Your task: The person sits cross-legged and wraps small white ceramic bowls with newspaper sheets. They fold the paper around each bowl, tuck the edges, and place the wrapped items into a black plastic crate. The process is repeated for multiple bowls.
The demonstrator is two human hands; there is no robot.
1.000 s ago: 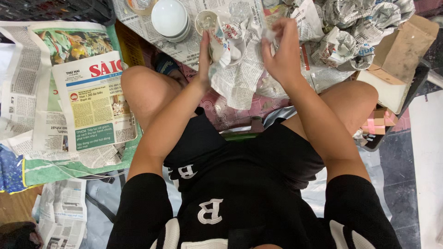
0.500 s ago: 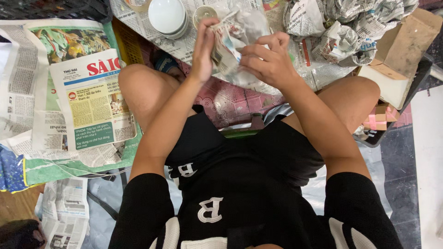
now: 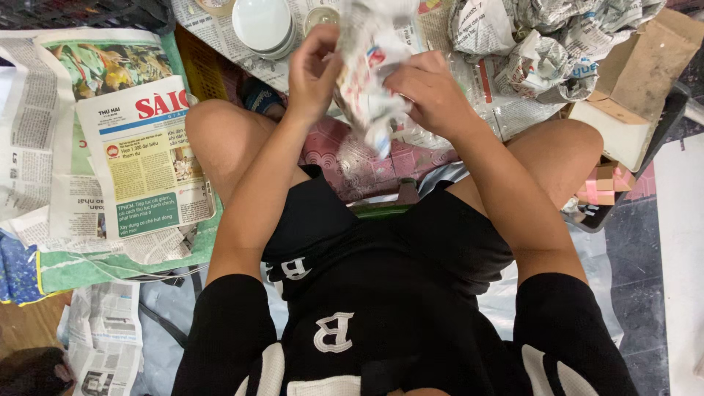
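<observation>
Covering the floor, newspapers surround both hands gripping a paper bundle.

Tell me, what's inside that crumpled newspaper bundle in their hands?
Only crumpled printed paper shows on the newspaper bundle; the left hand and right hand grip its sides. Whatever is wrapped inside is fully covered.

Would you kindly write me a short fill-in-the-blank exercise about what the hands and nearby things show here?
1. Both hands, left hand and right hand, grip a crumpled ____ bundle.
2. The stack of white round bowls lies nearer the ____ hand.
3. The open cardboard box sits on the person's ____ side.

Missing words: newspaper; left; right
</observation>
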